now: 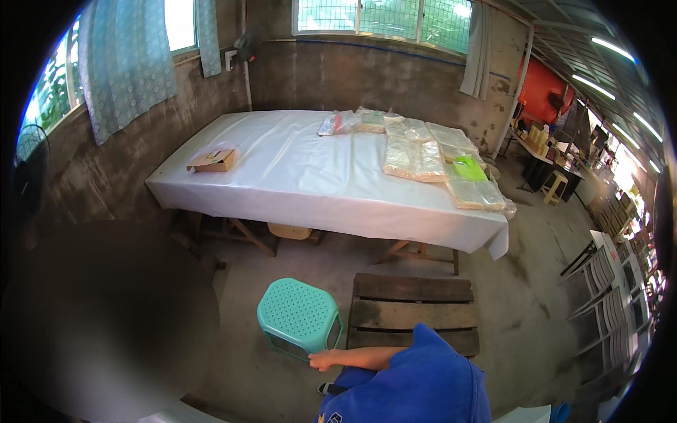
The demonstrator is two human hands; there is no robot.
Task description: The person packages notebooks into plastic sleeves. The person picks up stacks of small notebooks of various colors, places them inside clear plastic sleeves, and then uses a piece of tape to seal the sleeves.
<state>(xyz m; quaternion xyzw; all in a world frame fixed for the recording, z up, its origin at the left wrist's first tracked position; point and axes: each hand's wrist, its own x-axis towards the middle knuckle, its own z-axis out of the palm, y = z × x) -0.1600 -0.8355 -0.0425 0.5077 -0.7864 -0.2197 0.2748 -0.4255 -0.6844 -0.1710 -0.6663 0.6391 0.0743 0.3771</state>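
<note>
My right hand point(324, 360) reaches across the front of my body from a wide blue sleeve point(430, 352). Its fingers are curled at the near edge of a turquoise plastic stool point(296, 310), and it appears to grip the stool there. The stool stands upright on the floor, its seat dotted with small holes. My left hand does not show. Just right of the stool lies a dark wooden slatted pallet point(412, 315).
Beyond stands a table with a white cover point(282, 158), bearing a small cardboard box point(214, 161), clear plastic packs point(415, 158) and a lime-green packet point(468, 168). White chairs point(599, 282) line the right. A blurred dark shape point(106, 310) blocks the lower left.
</note>
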